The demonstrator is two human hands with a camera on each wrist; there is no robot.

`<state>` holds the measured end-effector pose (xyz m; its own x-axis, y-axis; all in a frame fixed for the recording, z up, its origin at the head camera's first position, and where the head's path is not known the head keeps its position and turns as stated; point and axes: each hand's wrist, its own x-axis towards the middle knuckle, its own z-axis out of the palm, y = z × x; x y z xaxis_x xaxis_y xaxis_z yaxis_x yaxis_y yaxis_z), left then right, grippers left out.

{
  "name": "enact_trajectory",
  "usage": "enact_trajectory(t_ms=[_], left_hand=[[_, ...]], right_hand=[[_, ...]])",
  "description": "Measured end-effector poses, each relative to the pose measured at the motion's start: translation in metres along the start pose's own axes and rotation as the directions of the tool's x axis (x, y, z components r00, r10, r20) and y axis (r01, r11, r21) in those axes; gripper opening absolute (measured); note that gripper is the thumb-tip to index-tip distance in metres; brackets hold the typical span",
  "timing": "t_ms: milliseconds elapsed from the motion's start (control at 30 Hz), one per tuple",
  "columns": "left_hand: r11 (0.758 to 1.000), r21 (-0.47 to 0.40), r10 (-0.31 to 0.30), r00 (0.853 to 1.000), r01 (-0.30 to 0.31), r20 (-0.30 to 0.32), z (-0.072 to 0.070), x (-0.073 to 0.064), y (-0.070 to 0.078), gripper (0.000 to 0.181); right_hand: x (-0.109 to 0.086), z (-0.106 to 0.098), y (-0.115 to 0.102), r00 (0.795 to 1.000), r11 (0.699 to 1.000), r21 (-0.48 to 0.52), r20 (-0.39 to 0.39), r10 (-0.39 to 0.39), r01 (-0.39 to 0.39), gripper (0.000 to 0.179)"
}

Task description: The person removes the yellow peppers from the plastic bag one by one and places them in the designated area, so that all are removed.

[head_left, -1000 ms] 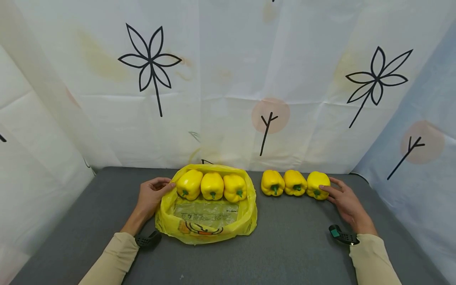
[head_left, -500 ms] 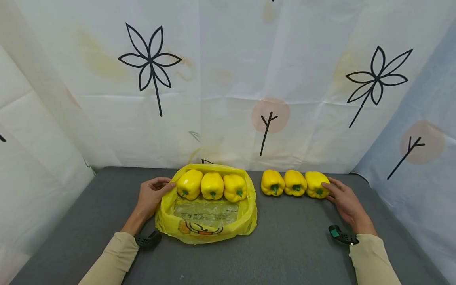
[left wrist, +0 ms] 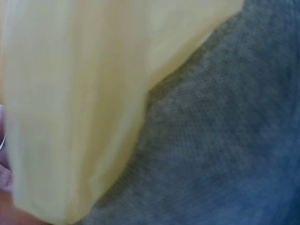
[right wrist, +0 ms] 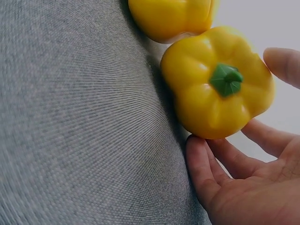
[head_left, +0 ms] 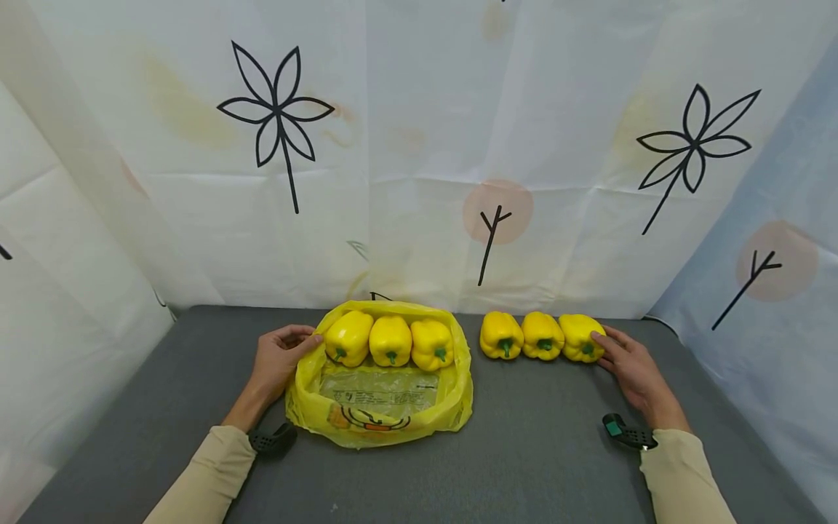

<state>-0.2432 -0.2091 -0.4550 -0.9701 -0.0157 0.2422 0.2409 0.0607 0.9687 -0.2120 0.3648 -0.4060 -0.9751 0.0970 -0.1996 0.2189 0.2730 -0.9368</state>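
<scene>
Rightmost pepper (head_left: 577,335) farther left in grasp of right hand (head_left: 636,372), yellow bag (head_left: 432,421) in pinch of left hand (head_left: 276,360)

The bag (head_left: 314,426) is thin, see-through yellow, with a black-and-orange drawing (head_left: 373,422) on its front and tiny dark print inside. Three peppers (head_left: 390,336) in it are glossy yellow with green stems, and the other three peppers (head_left: 500,329) right of the bag are the same combo. Tabletop (head_left: 524,451) around it is plain dark grey. The backdrop (head_left: 419,145) behind the bag is whitish with black-outline flowers (head_left: 277,110), pinkish circles (head_left: 517,196) with black twigs and faint yellowish smudges, going pale blue far right of the bag. Sleeves (head_left: 206,466) either side: plain beige. Wristbands (head_left: 273,441) are black, green patch on the one right of the bag.
</scene>
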Motion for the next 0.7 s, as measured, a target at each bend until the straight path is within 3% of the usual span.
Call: enact_trajectory(t_ms=[333, 700], left_hand=[[1.0, 0.006, 0.002, 1.0, -0.002, -0.004, -0.0001, 0.0001, 0.0001, 0.033], [1.0, 0.006, 0.007, 1.0, -0.007, 0.003, -0.0006, -0.0002, -0.0016, 0.031]], right_hand=[[-0.0008, 0.0024, -0.0033, 0.999, 0.999, -0.028, -0.03, 0.022, -0.023, 0.089], [-0.0024, -0.0001, -0.0075, 0.997, 0.995, -0.096, -0.077, -0.024, 0.017, 0.09]])
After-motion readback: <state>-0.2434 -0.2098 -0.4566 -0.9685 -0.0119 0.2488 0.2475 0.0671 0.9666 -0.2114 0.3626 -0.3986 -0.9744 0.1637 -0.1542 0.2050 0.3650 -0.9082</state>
